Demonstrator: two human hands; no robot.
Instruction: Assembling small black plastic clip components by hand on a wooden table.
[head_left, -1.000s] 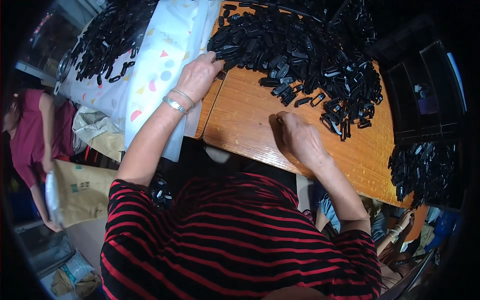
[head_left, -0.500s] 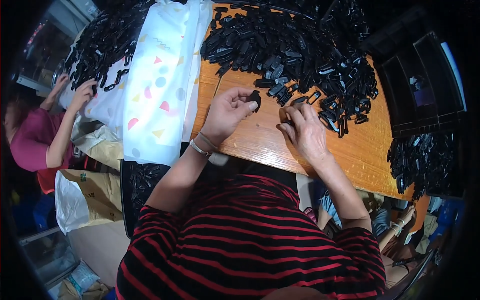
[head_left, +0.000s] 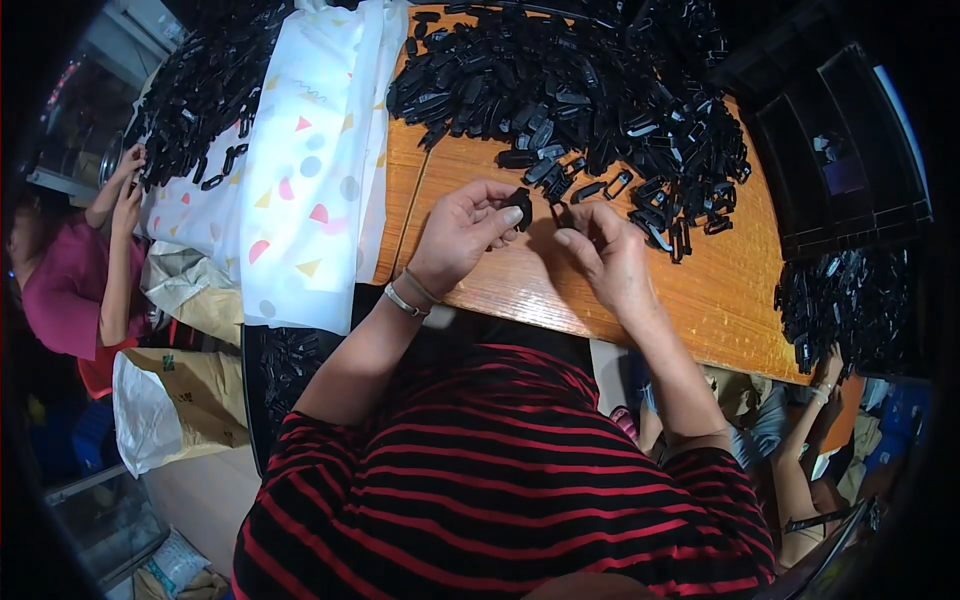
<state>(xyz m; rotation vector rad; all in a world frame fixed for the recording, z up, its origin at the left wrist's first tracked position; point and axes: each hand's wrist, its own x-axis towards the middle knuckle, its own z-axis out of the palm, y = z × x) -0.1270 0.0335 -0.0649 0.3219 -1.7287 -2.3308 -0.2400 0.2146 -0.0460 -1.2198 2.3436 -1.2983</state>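
Over the front part of the wooden table, my left hand [head_left: 458, 235] pinches a dark, roundish black plastic piece [head_left: 523, 207] between thumb and fingers. Just to its right, my right hand [head_left: 612, 255] is closed at the fingertips on a small, thin black plastic part [head_left: 562, 214]. The two pieces are close together but apart. Beyond my hands lies a big heap of black plastic parts [head_left: 540, 85], some shaped like narrow open frames. A few loose frames [head_left: 618, 184] lie at the heap's near edge.
Left of the wooden table [head_left: 480, 285] hangs a white patterned cloth [head_left: 300, 200]. A co-worker in a magenta top [head_left: 75, 290] handles parts there. A black crate [head_left: 850, 180] and another parts pile [head_left: 840, 310] stand right, where another person's arm [head_left: 805, 420] reaches in. A paper sack [head_left: 190, 410] sits lower left.
My right hand has turned and drawn slightly back, showing the thin part at its fingertips. The left hand's piece has shifted a little right. The person at right has reached to the side pile.
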